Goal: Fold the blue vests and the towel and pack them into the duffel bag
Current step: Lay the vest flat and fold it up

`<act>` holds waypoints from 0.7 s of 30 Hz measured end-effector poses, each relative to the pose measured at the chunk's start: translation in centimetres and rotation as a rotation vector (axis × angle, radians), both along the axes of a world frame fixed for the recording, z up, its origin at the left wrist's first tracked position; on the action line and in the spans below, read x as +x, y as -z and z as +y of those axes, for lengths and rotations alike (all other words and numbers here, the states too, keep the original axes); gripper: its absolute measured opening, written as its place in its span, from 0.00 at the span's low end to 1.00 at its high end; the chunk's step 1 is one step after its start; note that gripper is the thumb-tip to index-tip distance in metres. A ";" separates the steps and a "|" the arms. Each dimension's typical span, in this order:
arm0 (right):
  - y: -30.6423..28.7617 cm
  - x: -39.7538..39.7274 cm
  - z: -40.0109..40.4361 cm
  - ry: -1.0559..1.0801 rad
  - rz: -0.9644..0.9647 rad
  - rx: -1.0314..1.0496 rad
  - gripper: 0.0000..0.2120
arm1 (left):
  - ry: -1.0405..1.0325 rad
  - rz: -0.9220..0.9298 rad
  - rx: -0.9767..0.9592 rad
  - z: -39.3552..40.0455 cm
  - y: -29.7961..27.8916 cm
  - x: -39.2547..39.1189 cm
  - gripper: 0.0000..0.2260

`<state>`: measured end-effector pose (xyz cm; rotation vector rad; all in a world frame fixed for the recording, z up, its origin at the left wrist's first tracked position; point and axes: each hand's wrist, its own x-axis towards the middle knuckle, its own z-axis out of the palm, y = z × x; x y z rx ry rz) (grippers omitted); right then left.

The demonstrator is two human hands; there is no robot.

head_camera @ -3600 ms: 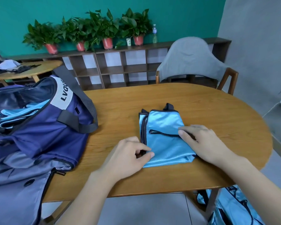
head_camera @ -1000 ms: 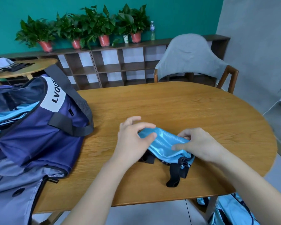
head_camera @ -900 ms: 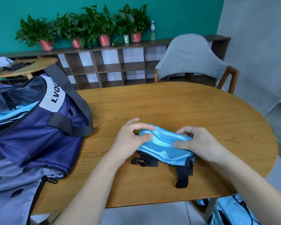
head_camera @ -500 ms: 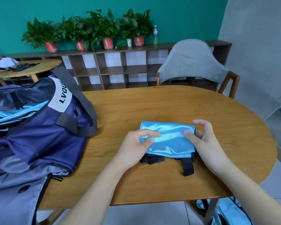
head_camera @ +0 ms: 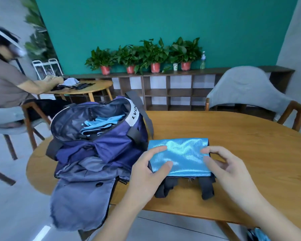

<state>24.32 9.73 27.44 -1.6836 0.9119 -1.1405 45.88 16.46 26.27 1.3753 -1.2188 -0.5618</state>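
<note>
A folded shiny blue vest (head_camera: 181,157) lies on the wooden table (head_camera: 250,145), its black straps (head_camera: 207,189) sticking out at the near edge. My left hand (head_camera: 146,171) grips its left end, thumb and forefinger on top. At the right end, my right hand (head_camera: 228,169) pinches the edge with curled fingers. The navy duffel bag (head_camera: 111,148) stands open just left of the vest, with folded blue vests (head_camera: 101,124) inside. No towel is in sight.
A grey flap (head_camera: 80,197) of the bag hangs over the table's near-left edge. A grey-covered chair (head_camera: 247,89) stands behind the table. Another person (head_camera: 7,87) sits at a round table at left. More blue fabric (head_camera: 257,234) lies on the floor, lower right.
The vest has been folded over into a compact rectangle with the straps toward me. Both hands moved to its two ends. The view swung left, showing the open bag.
</note>
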 end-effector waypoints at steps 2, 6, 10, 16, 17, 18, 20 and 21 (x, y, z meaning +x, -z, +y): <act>-1.3 2.7 0.3 -0.020 0.048 -0.052 0.16 | -0.078 0.047 -0.033 1.8 -1.5 2.4 0.14; -5.6 9.0 1.2 -0.084 0.048 -0.075 0.19 | -0.205 0.029 -0.108 4.5 -5.2 7.9 0.11; -9.4 15.6 1.3 -0.140 0.089 -0.105 0.13 | -0.354 -0.093 -0.102 5.5 -8.4 14.6 0.08; -13.0 26.2 -2.8 -0.222 0.067 0.230 0.08 | -0.376 -0.110 0.210 0.9 -12.6 23.8 0.06; -13.2 27.6 -4.0 -0.223 0.062 0.309 0.07 | -0.338 -0.085 0.280 -0.5 -12.9 25.2 0.08; -13.4 28.8 -5.2 -0.216 0.079 0.365 0.08 | -0.300 -0.063 0.346 -1.8 -13.2 26.3 0.11; -13.4 31.0 -8.0 -0.204 0.132 0.432 0.15 | -0.253 -0.032 0.446 -4.3 -13.6 28.2 0.14; -13.4 31.9 -9.0 -0.197 0.148 0.437 0.15 | -0.244 0.000 0.470 -5.4 -13.8 29.0 0.15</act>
